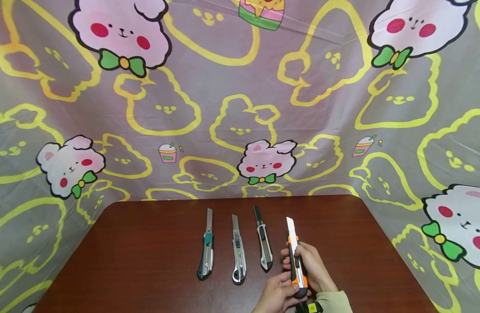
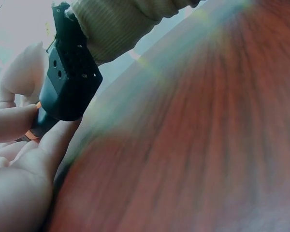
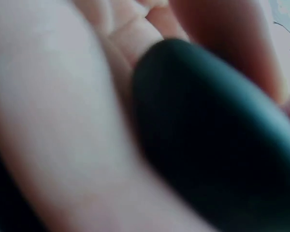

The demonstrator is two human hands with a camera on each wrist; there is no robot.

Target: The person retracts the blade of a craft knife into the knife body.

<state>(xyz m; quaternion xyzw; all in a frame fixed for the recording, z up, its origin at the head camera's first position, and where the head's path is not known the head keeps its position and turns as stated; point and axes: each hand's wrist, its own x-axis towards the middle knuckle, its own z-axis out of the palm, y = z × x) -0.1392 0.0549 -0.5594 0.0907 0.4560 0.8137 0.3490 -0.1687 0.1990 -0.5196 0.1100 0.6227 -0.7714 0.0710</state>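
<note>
An orange-and-black snap-off utility knife [image 1: 299, 274] is held between both hands over the near right part of the surface, its pale blade [image 1: 290, 225] extended and pointing toward the far edge. The left hand [image 1: 276, 292] pinches the dark butt end, its thumb lying on the upper face and its fingers underneath. The right hand [image 1: 313, 266] grips the handle farther up: the thumb rests on top near the slider, and fingertips show on the handle's other side. Seen from the left wrist, the black and orange end of the handle sits between the fingers; from the right wrist, a dark rounded form fills much of the view, too blurred for detail.

A black device [image 2: 70, 79] is worn on the right wrist, beside the cuff of a light beige sleeve [image 1: 334, 301].

Left of the hands, three more utility knives lie apart in a row, blades extended toward the far edge. Nearest is a narrow silver-and-black knife [image 1: 263, 240] with a dark blade; next, a silver knife [image 1: 238, 252]; farthest, a silver-and-dark-green knife [image 1: 207, 251] with a teal slider.

The surface [image 1: 154, 252] is reddish-brown wood grain with rounded far corners. Behind it hangs a greyish-pink cloth [image 1: 224, 80] printed with yellow outlined animals, white rabbits in green bows, and drink cups.
</note>
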